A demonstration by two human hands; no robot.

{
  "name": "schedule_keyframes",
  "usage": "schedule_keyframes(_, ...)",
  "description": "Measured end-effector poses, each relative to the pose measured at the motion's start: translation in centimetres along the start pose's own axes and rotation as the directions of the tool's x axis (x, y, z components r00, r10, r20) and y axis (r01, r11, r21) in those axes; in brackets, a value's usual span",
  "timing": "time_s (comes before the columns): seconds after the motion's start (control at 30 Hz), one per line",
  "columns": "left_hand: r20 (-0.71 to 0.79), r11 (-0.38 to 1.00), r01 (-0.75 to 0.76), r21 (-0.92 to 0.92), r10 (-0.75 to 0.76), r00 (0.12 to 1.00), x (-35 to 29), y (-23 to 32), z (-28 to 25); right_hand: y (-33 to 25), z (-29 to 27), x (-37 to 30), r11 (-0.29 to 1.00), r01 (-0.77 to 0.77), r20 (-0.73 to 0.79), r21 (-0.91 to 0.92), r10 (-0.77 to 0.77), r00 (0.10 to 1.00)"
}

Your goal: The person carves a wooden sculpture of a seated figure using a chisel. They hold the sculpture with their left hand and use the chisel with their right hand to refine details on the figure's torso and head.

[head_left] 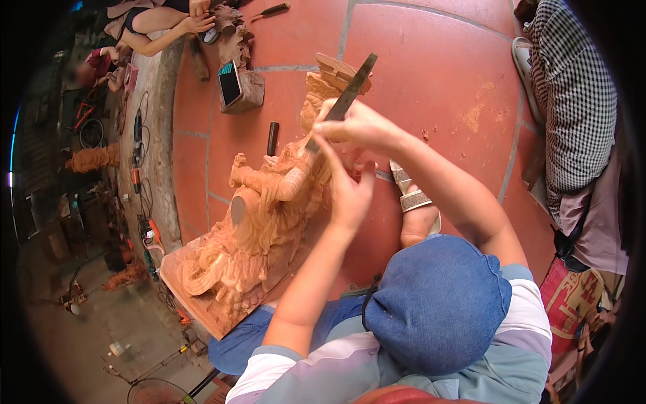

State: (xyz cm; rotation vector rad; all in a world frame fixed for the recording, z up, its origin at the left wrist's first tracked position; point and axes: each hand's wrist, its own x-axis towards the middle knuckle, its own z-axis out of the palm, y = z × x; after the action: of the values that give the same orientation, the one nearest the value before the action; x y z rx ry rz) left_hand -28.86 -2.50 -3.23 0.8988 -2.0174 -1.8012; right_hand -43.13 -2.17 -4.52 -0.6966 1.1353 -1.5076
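Observation:
A long, flat metal chisel [349,93] slants across the upper part of a carved wooden figure [272,195]. My right hand [355,126] is closed round its lower length, with the tip down against the wood. From below, my left hand [351,195] reaches up with its index finger stretched to the blade near the tip; its other visible fingers stand apart. The reddish-brown figure lies lengthwise, with deep folds and curls, and its square base [195,306] is toward the lower left. The chisel's very tip is partly hidden by my fingers.
A dark short tool [272,139] lies beside the figure on red tiles. A phone [229,83] leans on a wooden block [250,91]. Another person's hand [196,24] is at the upper left; someone in checkered cloth [572,101] is at right. A blue cap [441,303] fills the lower middle.

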Motion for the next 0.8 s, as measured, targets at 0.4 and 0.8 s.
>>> schedule_keyframes(0.4, -0.094, 0.984, -0.172, 0.045, 0.175, 0.980, -1.3, -2.8, 0.2, 0.1, 1.3, -1.3, 0.995, 0.054, -0.027, 0.080, -0.052, 0.998)
schedule_keyframes(0.8, 0.073, 0.990, 0.084, 0.115, -0.092, 0.993, 0.4, -2.2, -0.4, 2.3, -1.4, -0.4, 0.987, 0.015, -0.014, 0.158, -0.013, 1.000)
